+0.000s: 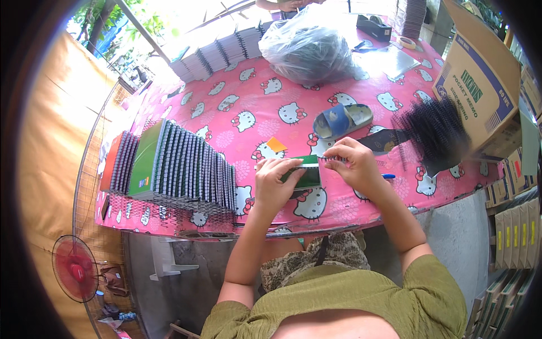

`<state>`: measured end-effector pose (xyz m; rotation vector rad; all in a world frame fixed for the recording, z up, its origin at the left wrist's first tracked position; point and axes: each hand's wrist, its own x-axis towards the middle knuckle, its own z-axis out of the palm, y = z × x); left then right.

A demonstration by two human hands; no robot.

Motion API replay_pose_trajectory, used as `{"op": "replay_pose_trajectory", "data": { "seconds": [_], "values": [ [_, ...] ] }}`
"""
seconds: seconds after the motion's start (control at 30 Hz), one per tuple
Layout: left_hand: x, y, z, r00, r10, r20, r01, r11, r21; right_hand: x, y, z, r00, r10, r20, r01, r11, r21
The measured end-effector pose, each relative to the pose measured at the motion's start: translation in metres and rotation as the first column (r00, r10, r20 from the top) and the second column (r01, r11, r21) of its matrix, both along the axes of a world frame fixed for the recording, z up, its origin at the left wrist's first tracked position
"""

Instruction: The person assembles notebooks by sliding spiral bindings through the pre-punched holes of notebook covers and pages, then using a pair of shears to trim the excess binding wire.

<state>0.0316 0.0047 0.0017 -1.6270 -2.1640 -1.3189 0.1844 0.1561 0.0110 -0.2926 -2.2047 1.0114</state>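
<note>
Now the left hand (275, 183) clamps the small green notebook (305, 174) at the bench's near edge while the right hand (350, 164) pinches the wire coil (334, 159) at its spine, apparently mid-binding, and threading next calls for careful alignment.

A glossy pink printed plastic cloth (248, 96) covers the desk. The small notebook (305, 174) has a smooth green card cover; the stacked notebooks (186, 166) show black wire spirals. The bag (307, 48) is thin, shiny, crinkled plastic; the box (480, 85) is matt brown cardboard.
</note>
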Motion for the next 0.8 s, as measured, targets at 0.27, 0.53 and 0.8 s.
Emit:
{"op": "replay_pose_trajectory", "data": {
  "seconds": [0.27,0.53,0.8],
  "values": [
    [0.003,-0.003,-0.004,0.999,0.042,-0.025,-0.041,0.998,0.042,-0.007,-0.001,-0.002,0.988,0.141,0.066,-0.135,0.987,-0.085],
    [0.02,-0.005,-0.009,0.979,0.19,-0.072,-0.181,0.976,0.119,-0.014,-0.014,-0.007,0.996,0.051,0.076,-0.054,0.998,0.041],
    [0.022,-0.008,-0.011,0.977,0.213,0.006,-0.212,0.971,0.112,-0.014,-0.027,0.002,0.997,-0.035,0.073,0.015,0.968,0.251]
  ]
}}
